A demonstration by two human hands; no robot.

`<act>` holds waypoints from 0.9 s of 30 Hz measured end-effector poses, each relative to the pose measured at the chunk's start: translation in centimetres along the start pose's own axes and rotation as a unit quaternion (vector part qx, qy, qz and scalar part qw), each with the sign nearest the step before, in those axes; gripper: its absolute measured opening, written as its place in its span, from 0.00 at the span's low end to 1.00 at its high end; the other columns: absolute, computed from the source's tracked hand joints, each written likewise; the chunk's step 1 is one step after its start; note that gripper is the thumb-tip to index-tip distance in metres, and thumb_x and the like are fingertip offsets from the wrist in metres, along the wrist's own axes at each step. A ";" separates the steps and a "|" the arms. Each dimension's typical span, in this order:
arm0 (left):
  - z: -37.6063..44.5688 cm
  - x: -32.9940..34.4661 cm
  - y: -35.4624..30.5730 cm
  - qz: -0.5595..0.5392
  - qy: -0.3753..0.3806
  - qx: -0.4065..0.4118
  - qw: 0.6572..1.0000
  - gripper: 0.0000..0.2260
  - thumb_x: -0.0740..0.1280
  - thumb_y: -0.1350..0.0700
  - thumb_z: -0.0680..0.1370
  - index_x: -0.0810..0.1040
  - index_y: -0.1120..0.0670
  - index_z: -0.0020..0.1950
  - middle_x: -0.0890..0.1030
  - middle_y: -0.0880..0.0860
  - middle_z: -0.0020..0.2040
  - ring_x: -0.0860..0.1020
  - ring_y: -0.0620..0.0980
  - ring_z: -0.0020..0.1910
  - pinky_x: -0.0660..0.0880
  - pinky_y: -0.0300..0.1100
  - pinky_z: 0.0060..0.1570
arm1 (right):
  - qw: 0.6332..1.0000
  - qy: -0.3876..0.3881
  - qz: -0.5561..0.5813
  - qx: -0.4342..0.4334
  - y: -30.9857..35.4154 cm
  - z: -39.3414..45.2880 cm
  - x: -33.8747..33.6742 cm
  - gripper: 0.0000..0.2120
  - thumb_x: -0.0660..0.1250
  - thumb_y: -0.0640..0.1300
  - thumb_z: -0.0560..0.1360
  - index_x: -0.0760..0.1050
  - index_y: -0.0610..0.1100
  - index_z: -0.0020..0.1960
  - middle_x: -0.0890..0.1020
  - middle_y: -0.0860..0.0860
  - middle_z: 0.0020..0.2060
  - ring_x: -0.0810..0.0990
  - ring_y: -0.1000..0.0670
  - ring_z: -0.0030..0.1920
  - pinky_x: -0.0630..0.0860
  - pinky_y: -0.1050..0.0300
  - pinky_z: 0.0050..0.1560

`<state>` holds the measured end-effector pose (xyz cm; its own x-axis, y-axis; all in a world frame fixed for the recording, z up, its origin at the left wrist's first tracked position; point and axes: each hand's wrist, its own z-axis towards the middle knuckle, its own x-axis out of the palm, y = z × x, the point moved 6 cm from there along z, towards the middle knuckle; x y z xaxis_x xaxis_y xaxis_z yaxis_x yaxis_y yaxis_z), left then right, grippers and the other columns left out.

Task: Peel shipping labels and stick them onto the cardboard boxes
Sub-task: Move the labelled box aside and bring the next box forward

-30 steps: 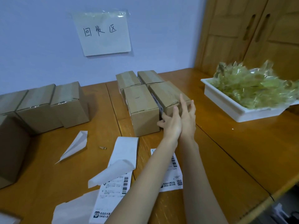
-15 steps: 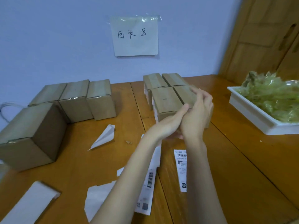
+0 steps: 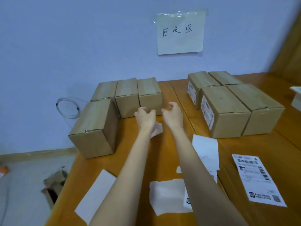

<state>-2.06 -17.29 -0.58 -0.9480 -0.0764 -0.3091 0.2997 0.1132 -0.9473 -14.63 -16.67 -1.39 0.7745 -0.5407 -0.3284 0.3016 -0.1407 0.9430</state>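
Note:
Three plain cardboard boxes stand in a row by the wall; the rightmost one (image 3: 149, 95) is just beyond my hands. My left hand (image 3: 145, 117) and right hand (image 3: 172, 115) reach toward it with fingers spread and loosely curled, holding nothing and not touching it. A fourth plain box (image 3: 94, 128) stands at the table's left edge. At the right is a group of boxes (image 3: 228, 111), two with labels on their left sides. A printed shipping label (image 3: 257, 178) lies flat at the right.
White backing papers (image 3: 167, 194) and a strip (image 3: 206, 152) litter the wooden table (image 3: 162, 160) under my arms. A paper sign (image 3: 180, 32) hangs on the wall. A white tray's corner (image 3: 296, 97) shows at the right edge. A coiled cable (image 3: 68, 108) hangs left.
My hands let go of the box in the right group and swung left to the row of plain boxes. The view turned left with them.

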 end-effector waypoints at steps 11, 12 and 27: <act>6.5 0.4 -0.7 -0.018 -0.059 0.010 0.998 0.18 0.58 0.54 0.82 0.66 0.57 0.71 0.66 0.55 0.71 0.67 0.55 0.68 0.66 0.48 0.65 | 0.997 0.039 0.053 0.040 1.8 4.5 4.5 0.28 0.56 0.57 0.80 0.59 0.45 0.76 0.68 0.47 0.72 0.68 0.44 0.70 0.68 0.47 0.67; 6.5 0.4 -0.5 -0.029 -0.067 0.013 0.997 0.18 0.58 0.53 0.82 0.67 0.56 0.71 0.66 0.55 0.70 0.68 0.55 0.68 0.66 0.47 0.65 | 0.997 0.034 0.053 0.038 1.7 4.6 4.7 0.28 0.56 0.58 0.80 0.60 0.45 0.75 0.69 0.47 0.71 0.69 0.45 0.69 0.69 0.47 0.66; -2.1 -0.4 0.8 -0.108 -0.066 0.028 0.992 0.10 0.56 0.50 0.82 0.74 0.51 0.57 0.74 0.47 0.56 0.71 0.47 0.53 0.57 0.39 0.53 | 0.998 -0.053 0.006 0.022 0.7 -2.4 -2.0 0.27 0.58 0.61 0.78 0.64 0.44 0.69 0.73 0.47 0.64 0.73 0.46 0.60 0.68 0.55 0.50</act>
<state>-1.69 -15.12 -1.04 -0.9693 -0.2231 -0.1033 0.1001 0.0256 -0.9946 -14.62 -13.71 -0.19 0.7137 -0.6271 -0.3119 0.2668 -0.1683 0.9489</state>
